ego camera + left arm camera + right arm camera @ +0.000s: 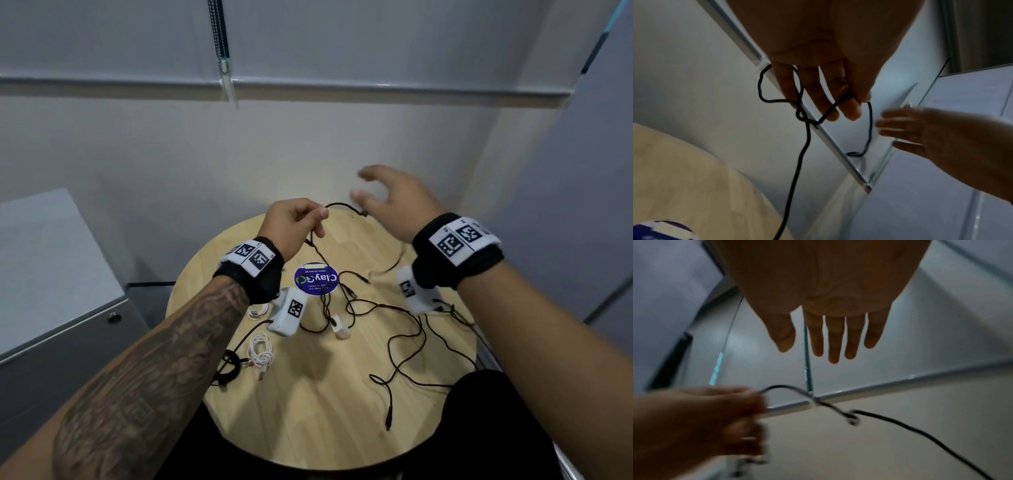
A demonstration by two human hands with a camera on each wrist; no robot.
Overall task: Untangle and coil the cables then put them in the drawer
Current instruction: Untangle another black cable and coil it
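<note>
A pale grey metal cabinet (51, 284) with a round lock is seen at the left, beside a round light wooden table (318, 421) that fills the middle of the head view. A round blue sticker (315, 278) is stuck near the table's centre. Long thin black cables (407, 346) are spread in loose tangled loops over the right and near parts of the table, with several plug ends lying free. A small coiled white cable (261, 353) is laid on the left side of the table, just beside a small coiled black cable (228, 368) at the left edge.

The left hand (294, 219) is raised above the far part of the table, and one black cable (803, 146) is pinched between its thumb and curled fingertips. In the left wrist view a loose knot is shown in this cable just below the fingers (828, 100), from which one strand hangs down toward the table and a short end curls off to the right.

The right hand (394, 198) is held above the far right edge of the table with fingers spread wide and nothing gripped. It is seen near the free end of the held cable but apart from it.
</note>
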